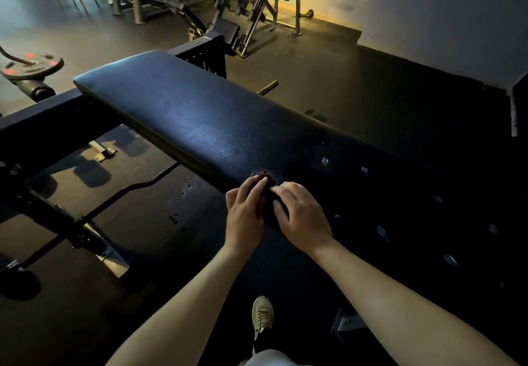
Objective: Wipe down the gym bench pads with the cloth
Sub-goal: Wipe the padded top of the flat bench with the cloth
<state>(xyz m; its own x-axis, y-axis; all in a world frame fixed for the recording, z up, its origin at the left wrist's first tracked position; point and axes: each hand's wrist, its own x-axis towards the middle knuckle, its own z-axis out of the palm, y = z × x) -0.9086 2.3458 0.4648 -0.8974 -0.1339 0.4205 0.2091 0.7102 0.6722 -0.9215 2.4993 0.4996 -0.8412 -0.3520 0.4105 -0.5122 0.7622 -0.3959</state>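
Far left of the hands a weight plate (31, 66) sits beyond the black frame bar (43, 120), and a bent bar (137, 185) lies on the floor down to their left; the left hand (245, 213) presses near-straight fingers on the dark cloth (264, 176), the right hand (304, 215) curls its fingers onto it. The cloth lies between them on the bench pad's (200, 120) near edge; shiny spots (325, 161) dot the pad to their right.
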